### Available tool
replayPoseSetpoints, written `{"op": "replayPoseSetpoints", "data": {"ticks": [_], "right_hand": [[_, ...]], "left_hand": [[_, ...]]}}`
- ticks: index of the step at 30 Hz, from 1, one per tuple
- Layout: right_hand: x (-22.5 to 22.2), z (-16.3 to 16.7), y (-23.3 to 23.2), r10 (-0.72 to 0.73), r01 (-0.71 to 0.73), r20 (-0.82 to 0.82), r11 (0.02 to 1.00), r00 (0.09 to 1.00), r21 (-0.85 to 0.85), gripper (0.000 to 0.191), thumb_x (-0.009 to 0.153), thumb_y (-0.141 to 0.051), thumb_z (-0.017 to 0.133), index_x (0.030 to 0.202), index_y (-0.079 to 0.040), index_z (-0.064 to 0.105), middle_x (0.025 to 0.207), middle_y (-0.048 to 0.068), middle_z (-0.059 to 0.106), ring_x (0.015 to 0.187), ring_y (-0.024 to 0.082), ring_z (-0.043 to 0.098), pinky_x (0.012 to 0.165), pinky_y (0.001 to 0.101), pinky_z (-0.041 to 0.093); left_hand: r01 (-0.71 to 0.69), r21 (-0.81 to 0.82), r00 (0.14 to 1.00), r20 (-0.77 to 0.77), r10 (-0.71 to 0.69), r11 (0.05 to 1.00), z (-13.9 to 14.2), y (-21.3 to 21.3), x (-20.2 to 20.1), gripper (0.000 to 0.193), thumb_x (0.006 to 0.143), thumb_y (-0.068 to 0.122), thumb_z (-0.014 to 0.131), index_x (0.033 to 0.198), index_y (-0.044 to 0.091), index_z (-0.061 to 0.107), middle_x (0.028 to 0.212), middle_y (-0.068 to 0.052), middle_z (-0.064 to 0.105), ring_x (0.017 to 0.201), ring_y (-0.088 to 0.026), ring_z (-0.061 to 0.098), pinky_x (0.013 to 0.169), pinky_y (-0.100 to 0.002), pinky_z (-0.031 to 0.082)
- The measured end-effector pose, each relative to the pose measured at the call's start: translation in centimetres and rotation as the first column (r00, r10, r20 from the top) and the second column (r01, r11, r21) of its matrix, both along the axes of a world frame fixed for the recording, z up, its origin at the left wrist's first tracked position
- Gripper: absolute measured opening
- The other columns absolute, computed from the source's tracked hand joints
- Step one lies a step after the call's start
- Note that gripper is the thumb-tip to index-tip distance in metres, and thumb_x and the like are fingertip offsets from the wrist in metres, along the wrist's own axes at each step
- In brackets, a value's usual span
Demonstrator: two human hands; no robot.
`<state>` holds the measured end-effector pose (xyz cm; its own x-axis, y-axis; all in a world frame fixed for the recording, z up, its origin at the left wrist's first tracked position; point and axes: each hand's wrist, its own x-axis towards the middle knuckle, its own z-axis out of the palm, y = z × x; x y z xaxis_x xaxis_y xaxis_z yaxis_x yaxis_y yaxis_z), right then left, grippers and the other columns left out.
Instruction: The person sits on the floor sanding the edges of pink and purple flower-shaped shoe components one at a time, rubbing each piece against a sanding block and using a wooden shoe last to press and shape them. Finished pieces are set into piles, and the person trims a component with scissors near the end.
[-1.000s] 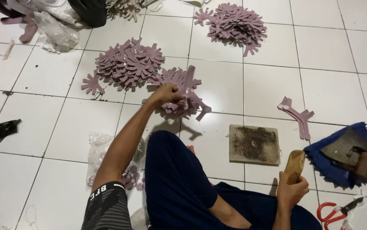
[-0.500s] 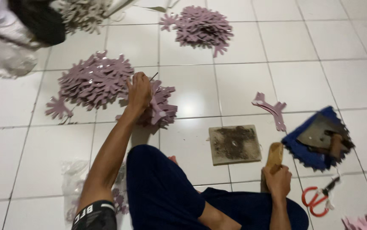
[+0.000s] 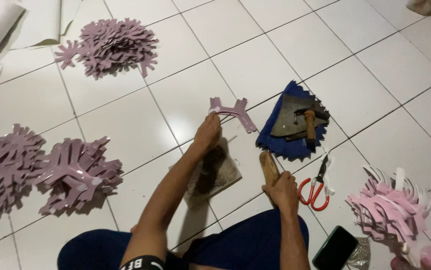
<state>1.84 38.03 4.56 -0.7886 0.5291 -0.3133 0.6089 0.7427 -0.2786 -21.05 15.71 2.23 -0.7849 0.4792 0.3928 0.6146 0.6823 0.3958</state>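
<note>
Mauve forked cut-out point(image 3: 233, 112) lies just beyond the worn board point(image 3: 214, 176), long axis sideways; left hand point(image 3: 208, 134) pinches its near end, right hand point(image 3: 281, 192) grips a wooden handle point(image 3: 269, 167).

Left hand point(image 3: 208, 134) is off the mauve pile point(image 3: 78, 172), which now lies well to its left; it now pinches a single mauve cutout point(image 3: 234, 112) just beyond the fingertips, above the worn pad point(image 3: 214, 175).

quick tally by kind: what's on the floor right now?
Mauve cutout piles: 3
Loose mauve cutout, left hand on it: 1
Pink pile: 1
Scissors: 1
Wooden handle in right hand: 1
Phone: 1
Total: 8
</note>
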Motion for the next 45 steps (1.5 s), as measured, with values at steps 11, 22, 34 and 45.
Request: {"op": "replayPoseSetpoints", "data": {"ticks": [11, 22, 34, 45], "right_hand": [[-4.5, 1.3, -0.2, -0.019, 0.016, -0.4, 1.0, 0.916, -0.011, 0.087, 0.075, -0.056, 0.084, 0.134, -0.001, 0.051, 0.132, 0.022, 0.051, 0.119, 0.039, 0.053, 0.1, 0.0506, 0.043], [-1.6, -3.0, -9.5, -0.128, -0.432, -0.774, 0.768, 0.62, -0.473, 0.037, 0.099, -0.017, 0.065, 0.131, 0.002, 0.062, 0.102, 0.014, 0.074, 0.089, 0.022, 0.072, 0.072, 0.0332, 0.056], [3.8, -3.9, -13.2, 0.609, -0.714, -0.381, 0.528, 0.695, -0.46, 0.084, 0.083, -0.026, 0.072, 0.156, -0.013, 0.032, 0.113, 0.021, 0.07, 0.102, 0.038, 0.069, 0.086, 0.044, 0.055], [4.5, -4.0, -14.6, 0.607, -0.754, -0.454, 0.578, 0.652, -0.311, 0.078, 0.081, -0.028, 0.069, 0.154, -0.023, 0.041, 0.125, 0.016, 0.065, 0.108, 0.035, 0.067, 0.092, 0.0429, 0.054]], "left_hand": [[-0.058, -0.397, 0.991, 0.089, 0.101, 0.916, -2.2, 6.8, -6.2, 0.025, 0.091, 0.005, 0.061, 0.115, -0.002, 0.06, 0.119, -0.02, 0.064, 0.114, -0.037, 0.061, 0.1, -0.046, 0.049], [-0.505, 0.39, 0.701, 0.705, 0.103, 0.77, 1.2, 0.2, 17.7, 0.029, 0.084, 0.018, 0.083, 0.084, -0.005, 0.064, 0.07, -0.017, 0.071, 0.059, -0.015, 0.068, 0.049, -0.033, 0.053], [-0.353, 0.191, 0.664, 0.741, 0.101, 0.916, -0.5, -15.1, 28.5, 0.026, 0.093, 0.031, 0.065, 0.089, 0.006, 0.07, 0.068, -0.017, 0.073, 0.062, -0.032, 0.073, 0.061, -0.043, 0.056], [-0.565, 0.572, 0.7, 0.714, -0.021, 0.594, -4.7, -17.3, 25.2, 0.04, 0.111, 0.027, 0.035, 0.092, -0.001, 0.056, 0.088, -0.015, 0.078, 0.075, -0.026, 0.073, 0.069, -0.036, 0.056]]}}
